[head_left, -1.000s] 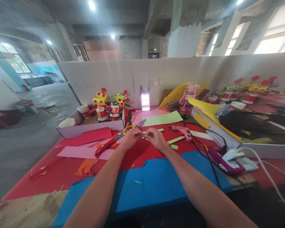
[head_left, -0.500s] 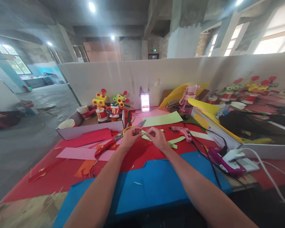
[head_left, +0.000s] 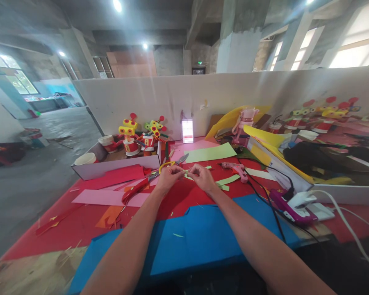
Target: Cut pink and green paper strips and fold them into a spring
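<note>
Between both hands, above the red table cover [head_left: 178, 207], is a small light-green paper strip [head_left: 186, 172]. My left hand [head_left: 169, 177] pinches its left end between thumb and fingertips. The right end is pinched by my right hand [head_left: 202, 177]. Fingertips hide most of the strip, so its exact shape cannot be made out. Yellow-handled scissors [head_left: 166, 165] lie just beyond my left hand, and red-handled scissors [head_left: 135, 191] lie to its left. More green paper strips [head_left: 229, 180] rest to the right of my right hand.
A pink glue gun [head_left: 238, 169] lies at right, its black cord trailing toward a purple power strip [head_left: 290, 209]. Blue paper [head_left: 199, 241] covers the front edge. Behind are a green sheet [head_left: 212, 153], a box [head_left: 119, 169] with paper-cup robots [head_left: 130, 145], and a pink bottle [head_left: 247, 119].
The hands stay in nearly the same spot. Their fingertips have shifted slightly on the green strip, and less of it shows now. The view has tilted a little.
</note>
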Demonstrator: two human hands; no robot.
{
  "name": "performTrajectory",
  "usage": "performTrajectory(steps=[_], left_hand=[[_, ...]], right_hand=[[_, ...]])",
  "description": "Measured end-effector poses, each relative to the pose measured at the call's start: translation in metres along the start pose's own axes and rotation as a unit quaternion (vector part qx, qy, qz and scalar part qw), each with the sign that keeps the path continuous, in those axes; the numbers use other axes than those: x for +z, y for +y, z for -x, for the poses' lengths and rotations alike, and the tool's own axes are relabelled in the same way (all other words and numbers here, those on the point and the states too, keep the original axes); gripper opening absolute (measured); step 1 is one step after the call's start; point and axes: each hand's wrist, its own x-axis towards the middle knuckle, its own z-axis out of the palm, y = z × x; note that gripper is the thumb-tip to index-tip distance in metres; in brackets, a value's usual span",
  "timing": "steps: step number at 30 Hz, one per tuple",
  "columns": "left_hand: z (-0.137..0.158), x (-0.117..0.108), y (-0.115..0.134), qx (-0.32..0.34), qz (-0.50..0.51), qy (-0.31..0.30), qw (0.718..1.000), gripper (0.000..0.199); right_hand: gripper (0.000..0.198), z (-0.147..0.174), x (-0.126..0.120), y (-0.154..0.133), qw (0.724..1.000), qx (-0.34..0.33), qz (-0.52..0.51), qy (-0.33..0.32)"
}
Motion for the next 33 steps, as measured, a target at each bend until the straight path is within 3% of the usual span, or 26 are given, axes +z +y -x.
performTrajectory(steps=[9, 22, 33], left_hand=[[0.0, 0.002, 0.001, -0.008, 0.0, 0.009, 1.0, 0.027], [-0.002, 0.004, -0.005, -0.009, 0.004, 0.006, 1.0, 0.025], [-0.005, -0.008, -0.002, 0.031, 0.029, 0.114, 0.993, 0.022]], right_hand=[[0.03, 0.001, 0.003, 0.005, 0.998, 0.044, -0.041, 0.005], [0.026, 0.002, 0.002, 0.002, 0.999, 0.03, -0.03, 0.008], [0.019, 0.002, -0.004, -0.006, 0.998, -0.009, 0.061, 0.014]])
